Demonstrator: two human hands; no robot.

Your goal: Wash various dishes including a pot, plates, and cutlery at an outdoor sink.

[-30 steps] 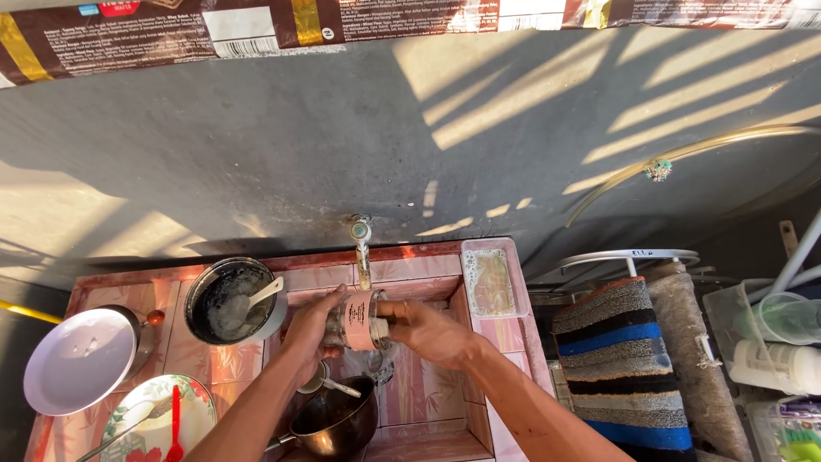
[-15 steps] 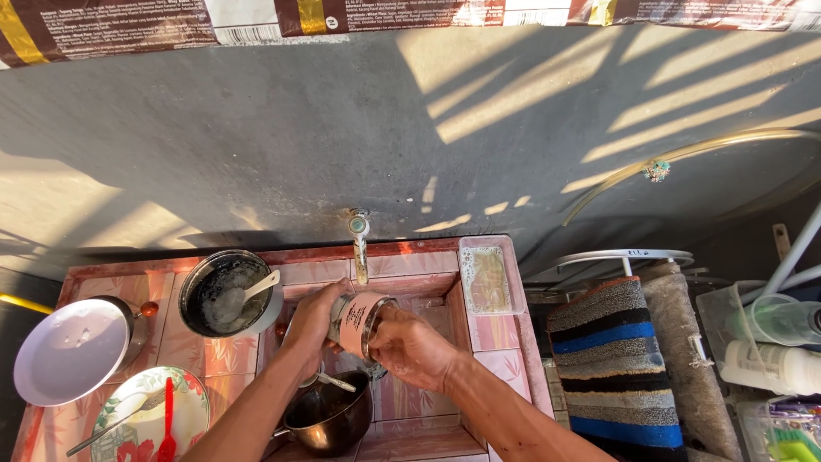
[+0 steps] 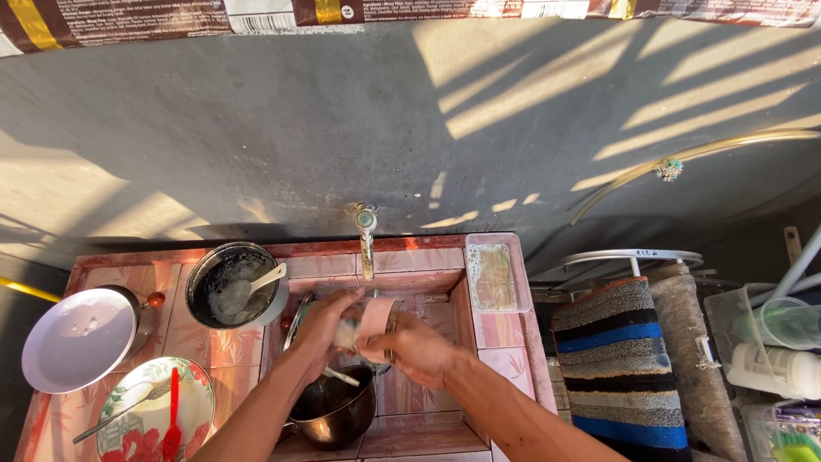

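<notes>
Your left hand [image 3: 321, 329] and right hand [image 3: 410, 351] grip a pink plastic cup [image 3: 374, 318] under the metal tap [image 3: 366, 239]; a dark metal pot [image 3: 332, 415] sits at six o'clock of them.

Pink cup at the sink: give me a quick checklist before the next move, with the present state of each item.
1. Pink cup gripped by right hand: ok.
2. Left hand with scrubber at the cup's mouth: ok.
3. Cup under the tap: ok.
4. Water running: cannot tell.
5. Dark pot below to catch drips: ok.
6. Cup clean inside: cannot tell.
</notes>
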